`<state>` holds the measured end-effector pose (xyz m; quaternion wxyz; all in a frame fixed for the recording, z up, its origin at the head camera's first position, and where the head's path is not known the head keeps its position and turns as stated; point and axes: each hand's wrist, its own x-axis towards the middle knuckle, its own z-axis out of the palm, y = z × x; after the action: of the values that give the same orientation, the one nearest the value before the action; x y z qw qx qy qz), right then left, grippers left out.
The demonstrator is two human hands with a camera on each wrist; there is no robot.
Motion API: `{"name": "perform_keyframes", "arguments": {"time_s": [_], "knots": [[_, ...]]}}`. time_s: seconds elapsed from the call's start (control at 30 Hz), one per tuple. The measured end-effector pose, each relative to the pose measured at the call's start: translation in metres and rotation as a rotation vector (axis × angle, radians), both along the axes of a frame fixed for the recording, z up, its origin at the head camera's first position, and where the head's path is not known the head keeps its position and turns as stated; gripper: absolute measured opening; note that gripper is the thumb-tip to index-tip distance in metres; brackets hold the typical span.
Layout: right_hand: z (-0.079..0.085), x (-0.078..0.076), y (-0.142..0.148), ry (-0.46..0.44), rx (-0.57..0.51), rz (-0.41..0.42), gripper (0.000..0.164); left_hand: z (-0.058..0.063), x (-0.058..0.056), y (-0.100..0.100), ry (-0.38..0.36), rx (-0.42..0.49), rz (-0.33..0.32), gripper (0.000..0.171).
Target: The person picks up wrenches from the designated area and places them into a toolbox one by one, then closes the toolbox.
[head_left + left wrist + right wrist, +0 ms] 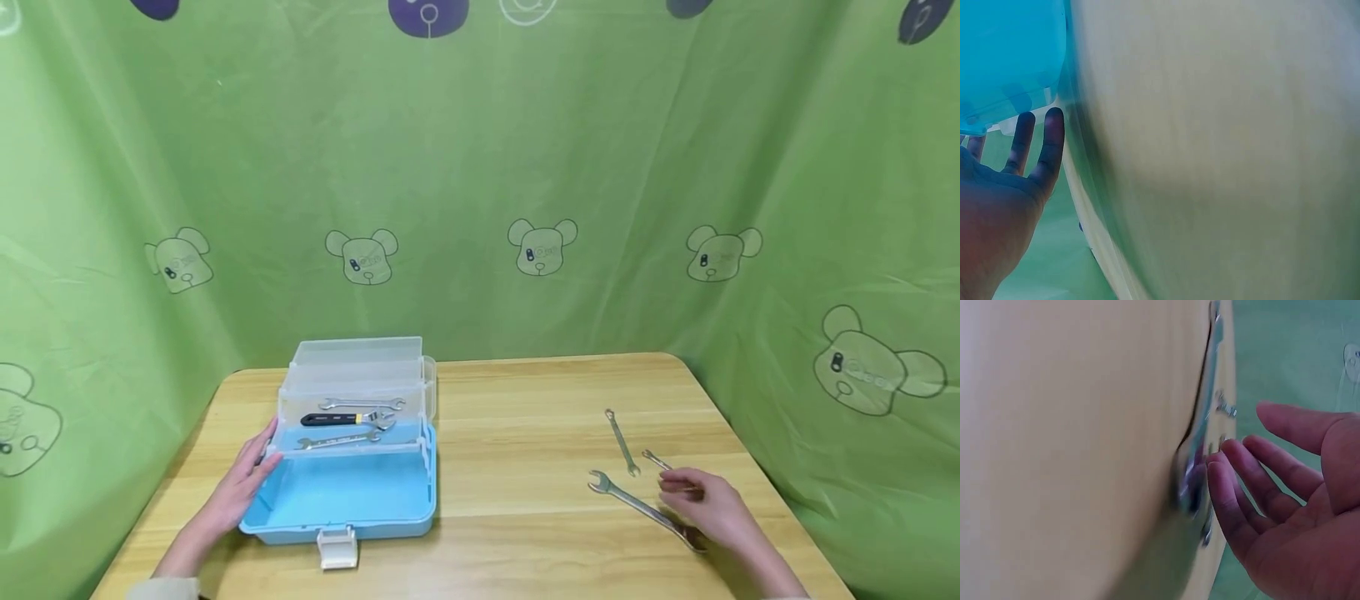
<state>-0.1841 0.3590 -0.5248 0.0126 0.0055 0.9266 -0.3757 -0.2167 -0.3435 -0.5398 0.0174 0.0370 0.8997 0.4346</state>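
Note:
A light blue toolbox point(393, 530) with a clear lid and tray stands open on the left. My left hand point(232, 496) rests against its left side, thumb at the tray's corner; the left wrist view shows straight fingers along the blue wall point(1010, 50). My right hand point(712, 504) is over a small wrench point(654, 459), whose near part it hides. In the right wrist view the thumb stands apart from the fingertips point(1219, 472), with nothing pinched. Beside that hand lie a large open-end wrench point(637, 504) and another small wrench point(622, 442).
In the clear tray lie a black-handled adjustable wrench point(330, 419) and two open-end wrenches, one nearer point(341, 441) and one farther back point(356, 404). A white latch point(337, 550) hangs at the box's front. Green curtains point(480, 167) surround the wooden table point(510, 467).

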Motion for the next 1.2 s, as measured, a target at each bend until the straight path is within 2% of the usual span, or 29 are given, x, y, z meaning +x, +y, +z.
{"name": "perform_keyframes", "arguments": {"time_s": [0.1,0.23,0.33,0.43,0.57,0.9,1.03,1.2], "knots": [[-0.007,0.010,0.010,-0.001,-0.009,-0.012,0.043,0.000,-0.001,-0.001,-0.005,-0.003,0.006,0.070],[-0.011,0.015,0.017,-0.071,-0.030,-0.015,0.051,-0.001,0.000,-0.001,-0.022,-0.003,0.012,0.070],[-0.010,0.017,0.022,-0.122,-0.009,0.023,0.059,-0.001,0.002,0.000,-0.031,0.002,0.013,0.070],[-0.011,0.020,0.028,-0.116,0.025,0.076,0.061,-0.002,0.004,0.002,-0.035,0.005,0.011,0.070],[-0.014,0.024,0.034,-0.100,0.045,0.108,0.053,-0.002,0.004,0.002,-0.039,0.006,0.011,0.070],[-0.012,0.023,0.032,-0.129,0.069,0.062,0.037,0.001,0.001,0.000,-0.031,0.002,0.004,0.070],[-0.012,0.023,0.029,-0.122,0.067,0.100,0.031,0.001,0.002,-0.001,-0.018,0.005,0.002,0.069],[-0.014,0.024,0.027,-0.070,0.125,0.154,0.022,0.000,0.002,-0.001,-0.011,-0.001,0.001,0.069]]}}
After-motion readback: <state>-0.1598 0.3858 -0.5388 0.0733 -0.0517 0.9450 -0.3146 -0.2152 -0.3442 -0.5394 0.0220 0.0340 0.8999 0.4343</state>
